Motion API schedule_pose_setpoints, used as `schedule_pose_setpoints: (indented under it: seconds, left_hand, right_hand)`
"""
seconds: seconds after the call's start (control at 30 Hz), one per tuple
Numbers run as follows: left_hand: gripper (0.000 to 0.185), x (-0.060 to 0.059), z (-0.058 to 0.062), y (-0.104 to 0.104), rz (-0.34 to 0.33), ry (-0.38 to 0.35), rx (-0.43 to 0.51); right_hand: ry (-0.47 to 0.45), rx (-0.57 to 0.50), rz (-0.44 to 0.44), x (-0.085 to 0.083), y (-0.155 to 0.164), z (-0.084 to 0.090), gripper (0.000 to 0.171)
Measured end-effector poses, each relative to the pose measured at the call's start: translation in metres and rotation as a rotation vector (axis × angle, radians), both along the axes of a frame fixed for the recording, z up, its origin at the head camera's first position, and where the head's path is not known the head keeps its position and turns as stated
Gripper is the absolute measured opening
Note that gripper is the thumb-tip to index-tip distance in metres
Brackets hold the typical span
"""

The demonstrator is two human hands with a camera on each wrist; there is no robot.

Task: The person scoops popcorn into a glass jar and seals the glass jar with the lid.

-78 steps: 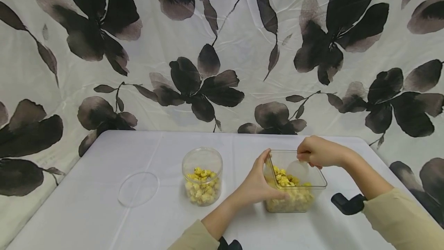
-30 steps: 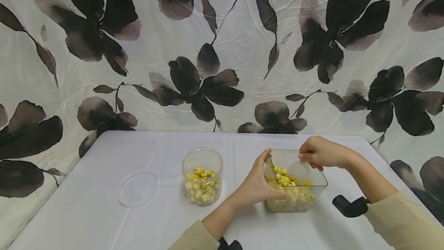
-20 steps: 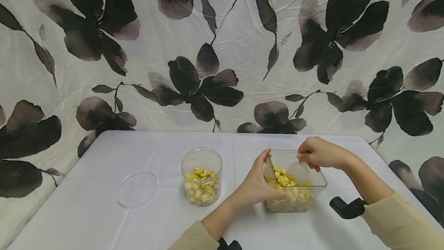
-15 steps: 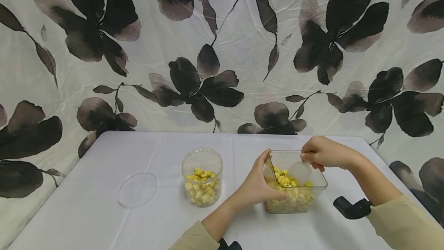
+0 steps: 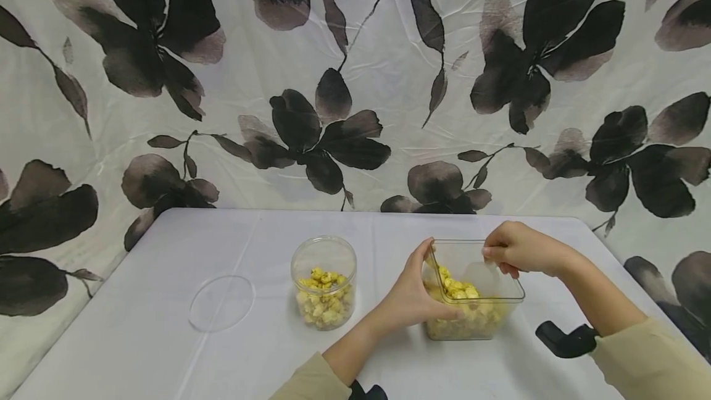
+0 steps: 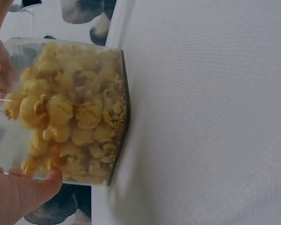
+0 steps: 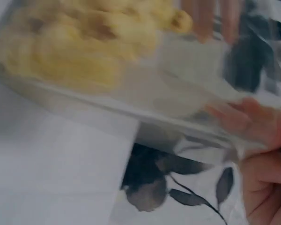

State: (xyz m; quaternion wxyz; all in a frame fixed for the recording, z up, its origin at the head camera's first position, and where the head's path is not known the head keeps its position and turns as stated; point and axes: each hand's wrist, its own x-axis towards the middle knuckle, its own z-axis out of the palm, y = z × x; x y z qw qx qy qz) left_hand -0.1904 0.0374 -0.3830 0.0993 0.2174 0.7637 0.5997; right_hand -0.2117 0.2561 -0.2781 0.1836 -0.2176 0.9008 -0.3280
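A clear, square-mouthed plastic container [image 5: 472,329] stands on the white table, partly filled with yellow popcorn [image 5: 460,289]. Its left side is gripped by my left hand [image 5: 408,295], fingers at the far left corner and thumb across the front. In the left wrist view the thumb [image 6: 49,185] lies against the wall. Above the right rim, my right hand [image 5: 522,249] pinches a whitish translucent scoop [image 5: 482,276], its rounded end down inside the container among the popcorn. The scoop's lower edge is hard to make out; the right wrist view is blurred.
A round clear jar [image 5: 324,283], about half full of popcorn, stands left of the container without a lid on it. Farther left a clear round lid [image 5: 222,303] lies flat on the table [image 5: 139,332]. A floral cloth [image 5: 355,79] hangs behind.
My right hand has shifted slightly right and lower, and the scoop has moved with it. Popcorn near the container's right front corner has shifted from view. My left hand stays put.
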Motion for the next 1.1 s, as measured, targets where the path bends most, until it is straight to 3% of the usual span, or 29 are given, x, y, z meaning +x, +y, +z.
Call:
schedule_pose_setpoints:
  seconds: [0.57, 1.1]
  left_hand:
    - [0.118, 0.001, -0.003, 0.001, -0.016, 0.009, 0.009]
    - [0.117, 0.001, 0.0, -0.001, -0.016, 0.001, 0.005]
  right_hand:
    - [-0.052, -0.076, -0.098, 0.01, 0.004, -0.008, 0.021]
    - [-0.065, -0.133, -0.166, 0.008, 0.004, -0.01, 0.023]
